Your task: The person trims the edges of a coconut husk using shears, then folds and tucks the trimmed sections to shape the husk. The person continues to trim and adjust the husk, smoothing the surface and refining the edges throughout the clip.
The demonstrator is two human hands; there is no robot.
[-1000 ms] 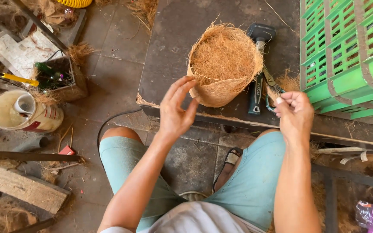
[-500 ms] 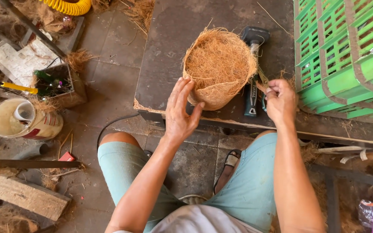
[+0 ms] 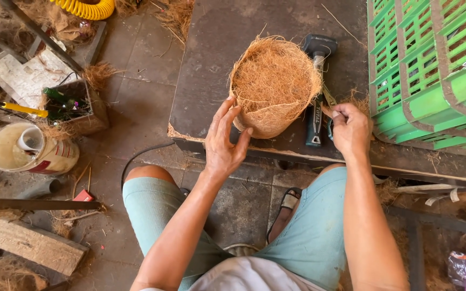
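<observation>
Left hand [image 3: 223,141] has slid open-fingered onto the coir pot [image 3: 274,86], steadying it, while the right hand [image 3: 350,129] has closed on what's probably scissors [image 3: 328,98] beside it.

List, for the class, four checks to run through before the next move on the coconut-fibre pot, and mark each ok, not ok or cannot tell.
1. Left hand steadies the fibre pot: ok, fingers lie against its side.
2. Pot rests on the dark board: ok, though it sits near the front edge.
3. Right hand has a firm hold on a tool: cannot tell, the fist hides what it grips.
4. Hammer lies flat and within reach: ok, just right of the pot.
5. Green crates stand apart from the pot: ok.
</observation>
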